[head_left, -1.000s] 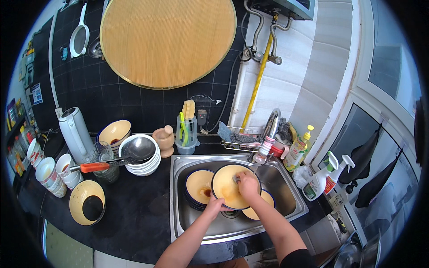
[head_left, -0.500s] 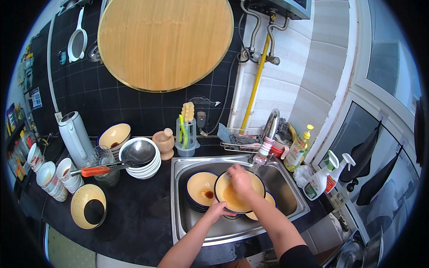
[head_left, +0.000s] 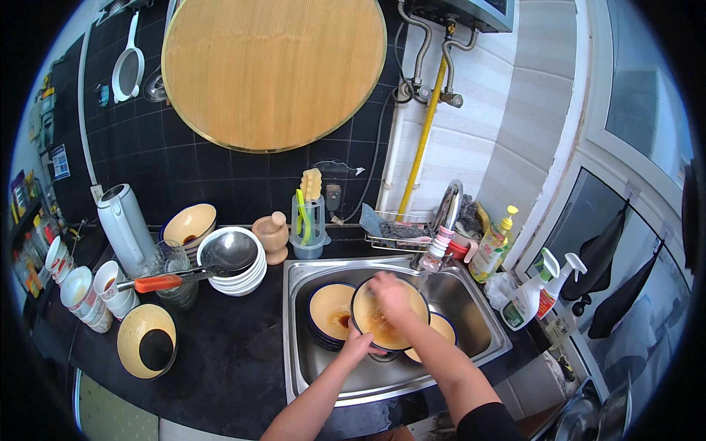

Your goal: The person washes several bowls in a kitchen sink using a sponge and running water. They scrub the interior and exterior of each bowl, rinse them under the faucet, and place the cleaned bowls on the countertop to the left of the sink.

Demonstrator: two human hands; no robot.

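Over the steel sink [head_left: 309, 367] my left hand [head_left: 358, 344] grips the lower rim of a yellow bowl with a dark rim [head_left: 379, 331], tilted toward me. My right hand [head_left: 390, 295] is pressed inside that bowl, fingers closed; whether it holds a cloth or sponge I cannot tell. A stack of like bowls [head_left: 331, 312] lies in the sink to the left, and another bowl [head_left: 440, 332] shows at the right under my forearm. The tap [head_left: 446, 213] stands just behind.
On the black counter at left: a stack of white bowls with a ladle [head_left: 229, 253], a yellow bowl [head_left: 147, 340], cups [head_left: 81, 290], a kettle [head_left: 123, 228]. Spray bottles [head_left: 533, 290] and a soap bottle [head_left: 494, 237] stand right of the sink. A round wooden board [head_left: 272, 70] hangs behind.
My right hand has moved from the bowl's right rim up into the bowl, toward its upper left. The bowl has shifted slightly; my left hand keeps its hold.
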